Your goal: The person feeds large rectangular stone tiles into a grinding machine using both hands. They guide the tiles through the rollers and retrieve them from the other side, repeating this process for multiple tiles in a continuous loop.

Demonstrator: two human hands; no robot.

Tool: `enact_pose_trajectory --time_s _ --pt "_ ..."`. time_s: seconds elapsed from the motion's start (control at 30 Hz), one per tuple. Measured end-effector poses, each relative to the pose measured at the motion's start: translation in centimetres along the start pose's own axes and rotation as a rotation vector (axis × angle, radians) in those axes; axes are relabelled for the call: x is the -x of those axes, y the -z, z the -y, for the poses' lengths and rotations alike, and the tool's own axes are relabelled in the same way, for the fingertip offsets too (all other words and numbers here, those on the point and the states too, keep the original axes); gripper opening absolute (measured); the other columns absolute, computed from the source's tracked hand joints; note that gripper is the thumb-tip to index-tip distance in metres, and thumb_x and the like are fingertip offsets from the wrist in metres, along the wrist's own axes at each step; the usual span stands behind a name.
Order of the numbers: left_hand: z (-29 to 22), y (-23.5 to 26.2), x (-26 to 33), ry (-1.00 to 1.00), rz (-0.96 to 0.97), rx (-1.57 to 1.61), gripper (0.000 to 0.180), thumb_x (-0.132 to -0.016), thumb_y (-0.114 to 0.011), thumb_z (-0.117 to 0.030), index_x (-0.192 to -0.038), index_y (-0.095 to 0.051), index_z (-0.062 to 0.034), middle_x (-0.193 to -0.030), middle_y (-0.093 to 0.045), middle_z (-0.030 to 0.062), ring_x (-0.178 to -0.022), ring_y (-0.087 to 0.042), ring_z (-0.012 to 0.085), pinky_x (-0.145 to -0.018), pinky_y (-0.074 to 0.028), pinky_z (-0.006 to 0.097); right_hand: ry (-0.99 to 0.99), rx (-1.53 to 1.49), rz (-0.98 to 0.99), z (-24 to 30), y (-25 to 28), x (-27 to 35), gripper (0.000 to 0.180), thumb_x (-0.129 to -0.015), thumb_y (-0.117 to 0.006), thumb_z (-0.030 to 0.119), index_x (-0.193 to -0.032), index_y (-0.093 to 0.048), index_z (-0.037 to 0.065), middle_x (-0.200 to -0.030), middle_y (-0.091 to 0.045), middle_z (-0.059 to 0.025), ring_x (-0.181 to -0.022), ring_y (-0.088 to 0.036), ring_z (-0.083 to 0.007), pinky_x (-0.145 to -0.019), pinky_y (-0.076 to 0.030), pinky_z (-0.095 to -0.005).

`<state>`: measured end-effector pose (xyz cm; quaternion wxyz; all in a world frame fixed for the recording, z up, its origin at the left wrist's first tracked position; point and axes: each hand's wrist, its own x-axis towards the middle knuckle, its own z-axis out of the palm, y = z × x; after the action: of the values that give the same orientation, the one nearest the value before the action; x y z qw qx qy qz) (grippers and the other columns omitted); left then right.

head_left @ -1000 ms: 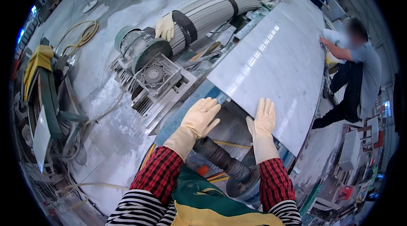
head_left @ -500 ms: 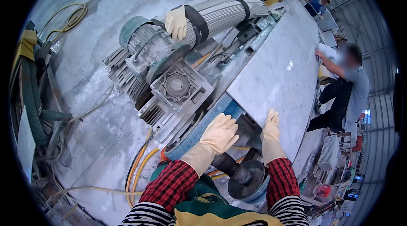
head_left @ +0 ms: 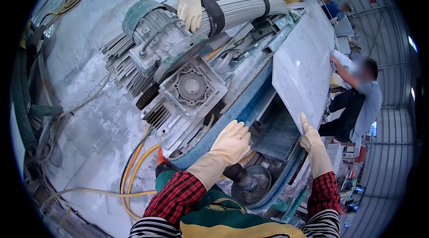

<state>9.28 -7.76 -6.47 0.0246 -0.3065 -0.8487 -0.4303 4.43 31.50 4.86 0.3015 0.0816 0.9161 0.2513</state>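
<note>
A large white-and-grey polished stone slab (head_left: 304, 64) slants over the right side of a machine with a blue belt (head_left: 232, 115). My right hand (head_left: 313, 142), in a cream rubber glove, grips the slab at its near corner, fingers on the edge; the thumb is hard to see. My left hand (head_left: 231, 144), gloved alike, lies with its fingers stretched out over the near part of the belt and holds nothing. On the far side a co-worker (head_left: 361, 90) has a hand at the slab's far edge.
A dusty motor with gearbox (head_left: 178, 68) stands left of the belt, a loose cream glove (head_left: 190, 11) near a strapped bundle of strips (head_left: 250, 1). Below my left hand is a round flanged roller end (head_left: 254, 186). Yellow hoses (head_left: 134, 180) run on the wet floor.
The slab has shifted right and tilted away from the belt, uncovering the machine's dark inside. My right hand moved right with its corner. My left hand stays by the belt.
</note>
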Motion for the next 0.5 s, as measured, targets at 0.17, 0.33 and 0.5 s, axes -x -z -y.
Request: enact_pose_trajectory --time_s 0.17,0.33,0.5 --pt "0.5 -0.5 0.3 0.0 -0.041 0.019 0.043 -0.09 -0.071 -0.032 -0.119 -0.07 0.0001 -0.134 -0.066 0.018 -0.137 -0.053 0.0365 -0.121 -0.033 0.05 -0.09 -0.19 0.058 3.0 6.8 3.1 0.108 -0.083 -0.064 -0.003 -0.172 -0.01 0.026 -0.139 -0.065 -0.0247 -0.126 -0.064 -0.0433 -0.106 -0.052 -0.0475" --pt "0.5 -0.5 0.4 -0.016 -0.068 0.043 0.042 -0.088 -0.072 -0.031 -0.116 -0.07 -0.0004 -0.131 -0.066 0.0176 -0.135 -0.054 0.0363 -0.119 -0.034 0.049 -0.153 -0.188 0.121 4.2 8.4 4.2 0.106 -0.084 -0.063 -0.003 -0.172 -0.012 0.027 -0.14 -0.064 -0.0266 -0.128 -0.063 -0.0433 -0.107 -0.052 -0.0481" --pt "0.7 0.0 0.3 -0.014 -0.049 0.049 0.042 -0.087 -0.072 -0.032 -0.115 -0.07 -0.0008 -0.131 -0.066 0.017 -0.133 -0.054 0.0362 -0.118 -0.035 0.049 -0.11 -0.201 0.105 4.1 8.4 4.2 0.105 -0.083 -0.062 -0.003 -0.172 -0.013 0.027 -0.141 -0.063 -0.0276 -0.128 -0.064 -0.0429 -0.107 -0.052 -0.0473"
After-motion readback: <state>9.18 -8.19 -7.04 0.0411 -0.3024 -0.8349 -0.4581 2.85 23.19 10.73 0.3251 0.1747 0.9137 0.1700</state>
